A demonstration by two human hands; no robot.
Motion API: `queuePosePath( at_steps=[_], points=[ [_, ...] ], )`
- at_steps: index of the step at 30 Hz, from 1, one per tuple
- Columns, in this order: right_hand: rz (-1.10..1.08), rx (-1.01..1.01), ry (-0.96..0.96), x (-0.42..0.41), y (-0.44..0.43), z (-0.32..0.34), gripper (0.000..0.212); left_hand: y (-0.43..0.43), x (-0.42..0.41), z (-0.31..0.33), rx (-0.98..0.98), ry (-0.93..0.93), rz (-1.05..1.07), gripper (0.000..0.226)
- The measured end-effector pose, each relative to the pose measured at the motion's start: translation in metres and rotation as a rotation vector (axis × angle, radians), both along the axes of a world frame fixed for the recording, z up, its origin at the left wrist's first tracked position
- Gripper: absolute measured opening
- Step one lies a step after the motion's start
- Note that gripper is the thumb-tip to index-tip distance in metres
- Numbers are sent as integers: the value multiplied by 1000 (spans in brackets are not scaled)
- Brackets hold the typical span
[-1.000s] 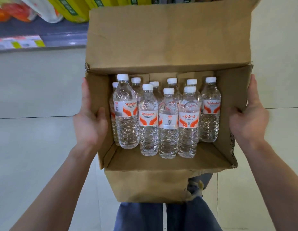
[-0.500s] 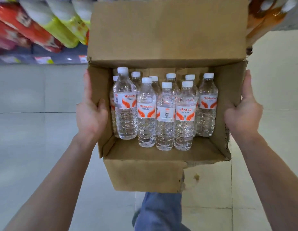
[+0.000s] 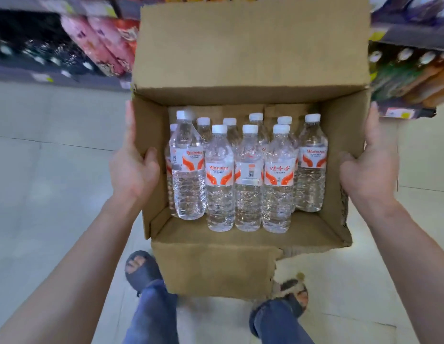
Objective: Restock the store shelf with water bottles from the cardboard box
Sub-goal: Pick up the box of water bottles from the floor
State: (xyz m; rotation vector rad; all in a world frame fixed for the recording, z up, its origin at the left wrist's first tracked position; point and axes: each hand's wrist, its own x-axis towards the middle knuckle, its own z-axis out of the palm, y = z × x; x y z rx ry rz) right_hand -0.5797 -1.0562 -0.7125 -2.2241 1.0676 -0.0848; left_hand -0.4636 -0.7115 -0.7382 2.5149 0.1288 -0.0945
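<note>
My left hand (image 3: 134,170) and right hand (image 3: 370,170) grip the cardboard box (image 3: 240,50), fingers curled round its walls (water bottles (image 3: 219,180) upright), so I'd carry it level.

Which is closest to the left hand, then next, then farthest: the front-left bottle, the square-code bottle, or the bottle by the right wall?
From the left hand:
1. front-left bottle, right beside that hand.
2. square-code bottle, middle of the front row.
3. bottle by the right wall, far side.
</note>
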Motion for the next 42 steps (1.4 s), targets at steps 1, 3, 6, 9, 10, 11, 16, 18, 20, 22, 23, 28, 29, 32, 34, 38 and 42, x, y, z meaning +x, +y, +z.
queuePosePath(
  at_steps=[1, 3, 6, 9, 10, 11, 16, 18, 20, 22, 23, 28, 29, 32, 34, 38, 42],
  points=[
    [0, -4, 5, 9, 24, -1, 91, 24, 7, 0, -3, -2, -4, 94],
    [-10, -14, 53, 25, 72, -7, 94, 77, 25, -4, -10, 22, -15, 95],
    [-35, -12, 126, 56, 150, -19, 99, 162, 60, -14, -1, 67, -64, 96],
    [-95, -4, 153, 86, 239, -21, 99, 243, 98, -17, -3, 95, -77, 97],
    [-97, 12, 159, 97, 265, -21, 99, 270, 110, -20, 1, 113, -79, 97],
    [-103, 17, 158, 110, 291, -21, 99, 296, 122, -21, 6, 113, -75, 96],
    [-96, 71, 113, 177, 400, -27, 95, 400, 185, -15, 33, 111, -6, 94],
    [-65, 75, 117, 206, 434, -32, 92, 437, 210, -14, 36, 116, 8, 94],
    [-55, 73, 118, 237, 469, -37, 91, 469, 239, -14, 54, 113, 17, 93],
    [-51, 81, 117, 268, 502, -45, 91, 502, 269, -16, 76, 112, 18, 93],
    [-61, 95, 118, 284, 519, -48, 91, 518, 284, -16, 84, 111, 27, 93],
    [-89, 104, 72, 358, 601, -57, 89, 600, 351, -17, 116, 82, 39, 93],
    [-87, 105, 63, 371, 618, -58, 89, 616, 363, -19, 116, 75, 43, 93],
    [-90, 118, 41, 405, 669, -60, 92, 667, 397, -26, 113, 54, 22, 91],
    [-100, 104, 50, 424, 705, -62, 93, 701, 419, -32, 100, 49, 23, 91],
    [-153, 59, 52, 457, 784, -73, 92, 773, 463, -55, 44, 60, 2, 92],
    [-190, 29, 59, 479, 859, -97, 95, 843, 506, -81, 42, 50, -86, 95]
  ],
)
